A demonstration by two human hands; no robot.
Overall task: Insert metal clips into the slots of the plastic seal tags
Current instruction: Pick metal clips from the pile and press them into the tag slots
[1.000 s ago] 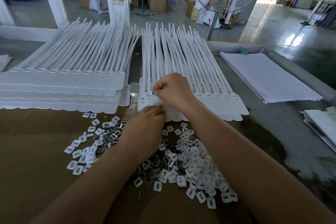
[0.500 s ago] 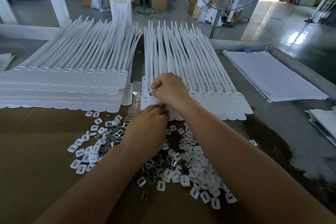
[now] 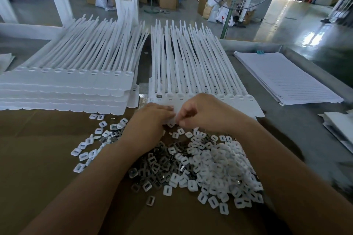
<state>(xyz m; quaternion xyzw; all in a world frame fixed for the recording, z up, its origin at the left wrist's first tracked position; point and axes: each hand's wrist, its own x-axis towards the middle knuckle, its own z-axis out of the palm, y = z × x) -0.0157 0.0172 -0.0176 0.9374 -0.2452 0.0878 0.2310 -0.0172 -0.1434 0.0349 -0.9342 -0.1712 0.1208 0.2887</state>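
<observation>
- Centrally, the seal tags (image 3: 200, 86) lie as a white sheet on the table (image 3: 286, 129), straps pointing away.
- At its near edge the right hand (image 3: 202, 112) pinches the sheet; the left hand (image 3: 150, 118) touches it, and whether it grips cannot be told.
- Just below, metal clips (image 3: 154, 166) are heaped among white caps (image 3: 219, 164) on cardboard (image 3: 38, 158).

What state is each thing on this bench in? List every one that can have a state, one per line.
tag strip: lying flat, straps pointing away.
left hand: fingers curled at its near edge, grip hidden.
right hand: pinches its near edge.
tag stack: piled flat, untouched.
metal clips: loose heap.
white slotted pieces: loose heap, partly mixed with clips.
</observation>
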